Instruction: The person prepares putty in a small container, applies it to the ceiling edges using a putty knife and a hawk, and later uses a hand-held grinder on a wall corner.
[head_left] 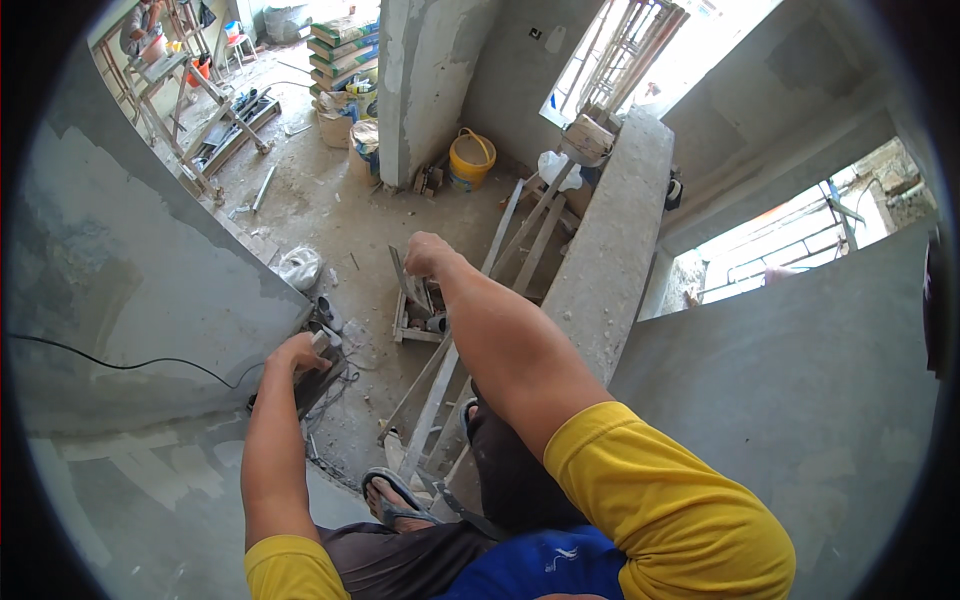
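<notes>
My right hand (428,255) is stretched forward over the floor, closed in a fist. Against its left side shows a narrow flat grey blade (396,268), seen nearly edge-on and looking like a trowel; its handle is hidden in the fist. Low by the left wall corner, my left hand (296,352) has its fingers curled at a pale block-like grip (320,342). Just under that hand is a dark flat piece (318,388); whether it joins the grip I cannot tell. Below my right hand a small wooden box (416,331) holds odd pieces.
Long timbers (436,405) slope between my feet and a dusty raised plank (610,250) on the right. A black cable (130,368) crosses the left wall. Farther off are a yellow bucket (470,160), stacked bags (343,50), a trestle (195,125) and a person (140,30).
</notes>
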